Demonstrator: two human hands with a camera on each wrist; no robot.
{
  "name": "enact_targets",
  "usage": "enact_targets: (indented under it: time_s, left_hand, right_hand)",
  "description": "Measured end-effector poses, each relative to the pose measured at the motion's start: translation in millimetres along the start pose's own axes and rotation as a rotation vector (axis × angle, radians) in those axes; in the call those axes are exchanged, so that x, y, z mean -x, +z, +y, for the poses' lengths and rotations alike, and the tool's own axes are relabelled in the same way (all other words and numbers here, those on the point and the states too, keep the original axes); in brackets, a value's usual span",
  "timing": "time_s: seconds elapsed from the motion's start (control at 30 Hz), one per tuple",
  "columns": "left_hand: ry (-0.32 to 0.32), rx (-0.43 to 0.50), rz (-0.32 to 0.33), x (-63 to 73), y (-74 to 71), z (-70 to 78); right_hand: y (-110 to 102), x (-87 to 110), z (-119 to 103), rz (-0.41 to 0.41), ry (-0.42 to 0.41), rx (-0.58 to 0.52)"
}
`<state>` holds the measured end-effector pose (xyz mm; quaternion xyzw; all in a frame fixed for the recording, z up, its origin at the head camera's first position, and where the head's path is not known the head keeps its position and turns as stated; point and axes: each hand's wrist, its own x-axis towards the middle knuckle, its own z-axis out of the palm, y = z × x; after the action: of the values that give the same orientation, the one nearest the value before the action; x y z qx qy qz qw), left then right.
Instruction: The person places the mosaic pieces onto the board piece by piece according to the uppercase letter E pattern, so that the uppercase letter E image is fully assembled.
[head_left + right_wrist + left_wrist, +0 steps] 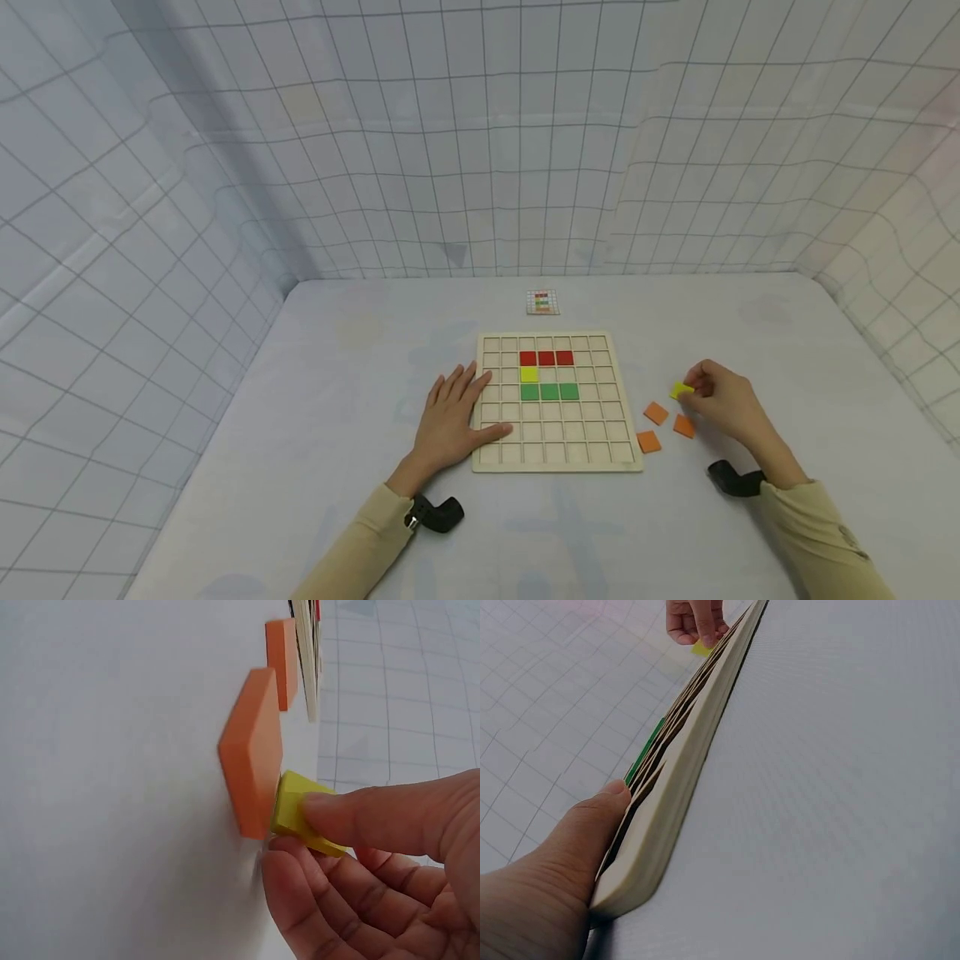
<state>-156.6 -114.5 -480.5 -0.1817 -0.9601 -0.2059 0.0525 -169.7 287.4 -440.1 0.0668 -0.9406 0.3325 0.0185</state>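
A cream gridded board (555,454) lies flat on the table. Its cells hold a row of red tiles (546,358), one yellow tile (528,374) and a row of green tiles (550,392). My left hand (447,421) rests on the board's left edge, fingers spread, with the thumb over the lower cells. To the right of the board my right hand (722,403) pinches a loose yellow tile (296,814) between thumb and fingers. Beside that hand lie three orange tiles (656,413) on the table. One of them looms close to the yellow tile in the right wrist view.
A small printed card (542,302) with a coloured grid pattern lies behind the board. Pale cloth with a grid of lines (480,167) hangs around the white table (360,375) at the back and sides. Each wrist bears a black device (442,514).
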Motion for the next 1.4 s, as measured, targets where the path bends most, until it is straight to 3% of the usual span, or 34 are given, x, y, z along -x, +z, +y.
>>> enact_targets:
  time_s: [0.17, 0.43, 0.73, 0.9, 1.13, 1.4]
  left_hand:
    - [0.0, -0.008, -0.005, -0.1, 0.6, -0.9]
    - [0.016, -0.007, 0.016, 0.1, 2.4, -2.3]
    - [0.014, -0.003, 0.016, 1.4, 1.6, -2.3]
    - [0.01, -0.006, 0.014, 1.1, 1.9, -1.9]
    - [0.013, 0.003, 0.01, 1.2, 2.0, -0.6]
    - [0.017, 0.005, 0.028, 0.9, 2.5, -1.3]
  right_hand:
    - [11, 0.9, -15, 0.02, -0.059, -0.003]
    - [38, 0.3, -52, 0.051, -0.246, -0.051]
    - [72, -8.0, -90, -0.037, -0.391, -0.145]
    - [87, -14.0, -105, -0.123, -0.407, -0.209]
    - [100, -16.0, -119, -0.248, -0.379, -0.216]
    - [109, -20.0, -131, -0.237, -0.401, -0.165]
